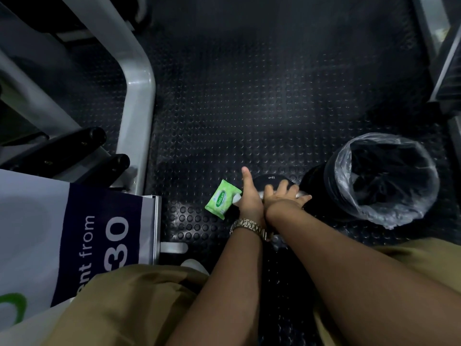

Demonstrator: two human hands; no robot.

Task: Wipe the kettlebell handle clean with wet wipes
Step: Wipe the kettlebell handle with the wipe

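**A:** How far along am I?

**B:** Mid-wipe, as I judge it. Nearest you, both forearms reach out past your knees to the kettlebell (pixel 270 179), which sits on the studded floor mat (pixel 224 108) at your twelve o'clock. Your left hand (pixel 249 196), with the watch (pixel 249 228) on its wrist, is at the kettlebell's nine o'clock, thumb straight out. Its fingers are hidden, so I cannot tell what they hold. Your right hand (pixel 287 197) lies across the handle, fingers spread flat, with something pale under it, probably a wet wipe (pixel 303 195).

**A:** And what's left?

**B:** Your hands cover the handle, so I cannot tell how clean it is. Afterwards the wipe needs binning. The wipes pack (pixel 222 202) lies at the kettlebell's nine o'clock, the lined bin (pixel 341 158) at its three.
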